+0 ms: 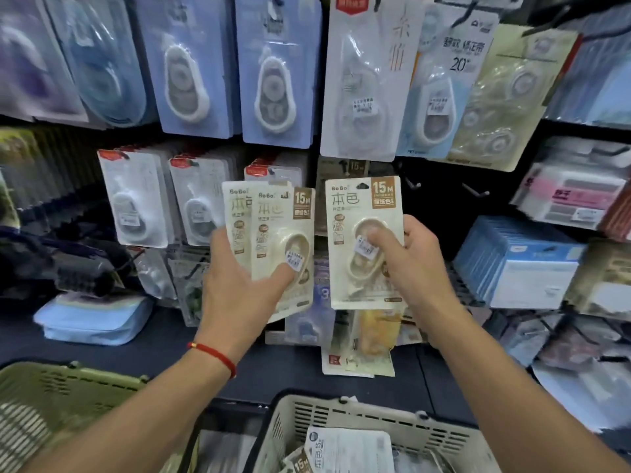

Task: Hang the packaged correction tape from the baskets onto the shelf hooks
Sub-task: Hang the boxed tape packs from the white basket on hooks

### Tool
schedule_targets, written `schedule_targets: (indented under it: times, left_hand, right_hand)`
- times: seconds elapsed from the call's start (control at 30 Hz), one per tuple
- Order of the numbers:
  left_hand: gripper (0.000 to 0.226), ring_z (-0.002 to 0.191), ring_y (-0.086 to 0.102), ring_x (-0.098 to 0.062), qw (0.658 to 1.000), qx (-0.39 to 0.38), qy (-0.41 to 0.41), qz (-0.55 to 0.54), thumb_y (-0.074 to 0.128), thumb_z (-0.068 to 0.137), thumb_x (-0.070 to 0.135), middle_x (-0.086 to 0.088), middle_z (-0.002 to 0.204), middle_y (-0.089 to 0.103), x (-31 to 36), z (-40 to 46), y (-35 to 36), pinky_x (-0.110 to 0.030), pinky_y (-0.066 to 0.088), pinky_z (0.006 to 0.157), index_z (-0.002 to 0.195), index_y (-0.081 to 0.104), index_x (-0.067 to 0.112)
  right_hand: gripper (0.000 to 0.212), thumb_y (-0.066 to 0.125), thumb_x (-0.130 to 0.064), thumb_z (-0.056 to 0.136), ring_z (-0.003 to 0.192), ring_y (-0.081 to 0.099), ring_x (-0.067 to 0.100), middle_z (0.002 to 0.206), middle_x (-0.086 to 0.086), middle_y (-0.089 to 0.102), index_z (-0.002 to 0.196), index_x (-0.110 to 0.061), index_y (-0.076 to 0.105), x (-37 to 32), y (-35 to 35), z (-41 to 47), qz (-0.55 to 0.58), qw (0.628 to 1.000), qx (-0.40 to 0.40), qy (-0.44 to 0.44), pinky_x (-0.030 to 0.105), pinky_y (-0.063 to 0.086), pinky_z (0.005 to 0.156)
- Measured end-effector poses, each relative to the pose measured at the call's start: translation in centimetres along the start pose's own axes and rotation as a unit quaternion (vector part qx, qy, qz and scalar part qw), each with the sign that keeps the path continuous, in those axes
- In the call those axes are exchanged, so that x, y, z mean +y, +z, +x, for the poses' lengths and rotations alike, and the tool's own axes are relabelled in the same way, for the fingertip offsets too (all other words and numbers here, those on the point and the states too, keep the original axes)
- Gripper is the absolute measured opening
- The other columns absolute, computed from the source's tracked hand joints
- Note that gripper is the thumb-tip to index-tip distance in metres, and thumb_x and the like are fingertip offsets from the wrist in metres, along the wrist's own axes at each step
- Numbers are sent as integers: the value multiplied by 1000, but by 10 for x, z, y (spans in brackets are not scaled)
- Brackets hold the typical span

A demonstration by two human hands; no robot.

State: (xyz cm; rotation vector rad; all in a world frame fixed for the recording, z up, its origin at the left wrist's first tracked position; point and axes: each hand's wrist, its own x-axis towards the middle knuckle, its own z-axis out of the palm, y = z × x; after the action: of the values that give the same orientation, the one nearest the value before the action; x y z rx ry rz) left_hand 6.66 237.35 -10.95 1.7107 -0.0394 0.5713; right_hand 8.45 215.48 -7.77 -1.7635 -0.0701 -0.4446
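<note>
My left hand [239, 285] grips a small fanned stack of cream correction tape packs [273, 233], thumb pressed on the front pack's blister. My right hand [409, 264] holds a single cream correction tape pack [362, 213] upright, thumb on its price sticker. Both are raised in front of the shelf's middle row. Bare hooks [478, 192] stick out just right of the single pack. A beige basket [341, 414] below holds more cream packs [348, 448].
A green basket [61, 390] sits at lower left. Blue and white tape packs [273, 73] hang on the upper row, white ones [136, 203] on the middle left. Boxed stock [519, 261] fills the right shelf. A dark ledge [153, 343] runs under the hooks.
</note>
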Motion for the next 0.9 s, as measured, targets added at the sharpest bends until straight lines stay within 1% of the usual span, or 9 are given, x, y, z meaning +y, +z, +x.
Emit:
schedule_targets:
  times: [0.13,0.23,0.33,0.47,0.57,0.67,0.73,0.8,0.9]
  left_hand:
    - [70,98,62,20,999,17,32,-8,77,62,56,49,106,59,1,12,-11,-11,49,76,121,43,43]
    - [66,95,62,21,999,28,41,-16,85,71,32,49,103,60,-6,19,-17,-3,49,68,123,45,36]
    - [64,95,65,17,998,32,44,-28,86,75,18,45,105,63,-9,22,-22,0,48,68,123,46,35]
    - [60,94,66,16,997,34,48,-43,86,75,17,43,103,64,-12,22,-25,-1,49,66,112,46,43]
    - [62,93,66,16,997,31,45,-50,86,75,22,43,104,64,-13,20,-23,-1,50,65,120,46,35]
    - [61,94,65,17,997,30,45,-55,85,73,27,43,106,64,-11,18,-19,-1,48,66,118,46,41]
    - [59,93,64,19,997,26,47,-57,87,73,27,46,104,62,-9,17,-15,0,48,66,110,45,48]
    - [57,93,64,21,997,22,45,-67,87,73,30,48,103,62,-7,16,-13,1,47,64,107,45,48]
    - [55,93,64,20,996,16,39,-74,85,71,37,47,104,63,-5,14,-11,1,47,61,107,45,48]
  right_hand:
    - [40,69,-51,72,93,78,18,99,-6,81,101,-24,76,-13,12,24,-35,999,-6,18,50,62,89]
    - [38,67,-46,79,93,77,30,97,1,81,99,-15,77,-12,17,29,-64,998,7,23,59,61,89]
    - [34,69,-47,84,90,77,30,95,1,80,98,-17,77,-5,19,31,-73,997,25,8,53,63,81]
    - [40,71,-61,82,91,76,7,104,-12,79,112,-34,68,20,24,21,-59,996,65,-2,35,60,77]
    - [29,65,-42,97,103,74,5,112,-11,77,124,-30,63,51,36,26,-47,996,76,-25,33,60,86]
    - [33,57,-33,107,112,70,12,120,-8,73,139,-24,58,67,54,65,-96,991,90,-26,39,57,98]
    - [40,54,-34,109,120,68,27,129,4,72,145,-18,56,68,65,97,-137,984,113,13,47,52,106]
    - [39,52,-32,110,122,65,38,132,14,70,144,-14,58,69,72,121,-152,979,128,33,42,51,102]
    - [42,54,-31,109,126,60,44,137,22,65,144,-7,56,67,76,135,-197,970,120,75,45,48,102]
